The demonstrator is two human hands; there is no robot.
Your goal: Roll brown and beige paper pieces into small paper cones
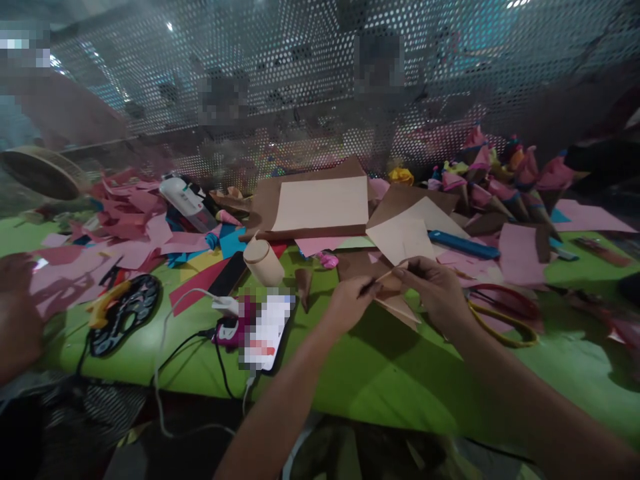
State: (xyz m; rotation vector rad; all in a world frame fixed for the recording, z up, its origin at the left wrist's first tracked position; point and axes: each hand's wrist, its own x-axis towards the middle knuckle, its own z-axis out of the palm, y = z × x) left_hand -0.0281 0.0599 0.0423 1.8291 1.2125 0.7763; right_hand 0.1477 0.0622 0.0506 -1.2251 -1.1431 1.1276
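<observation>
Left grip: left hand (350, 301), thumb and forefinger pressed together on the lower-left end of a thin wooden stick (389, 273).
Right grip: right hand (439, 290), fingers curled, tips pinching the stick's upper-right end.
Stick axis: lower-left to upper-right, rising a little toward the right hand and spanning the gap between both grips.
Nearer hand: neither, since each holds one end.
Stick place: over a brown paper piece (400, 310) that lies on the green surface (390, 380) under both hands. Cannot tell if the stick touches the paper.
Right of grip: scissors (503, 323) with a yellow handle loop, just beside the right wrist.
Beyond grip: cream paper triangle (403, 239), then a blue cutter (463, 245) and paper cones (500, 190).
Left of grip: small brown cone (303, 283), cardboard tube (263, 262), phone (267, 330) on a cable.
Far left: another person's hand (17, 313), well apart.
</observation>
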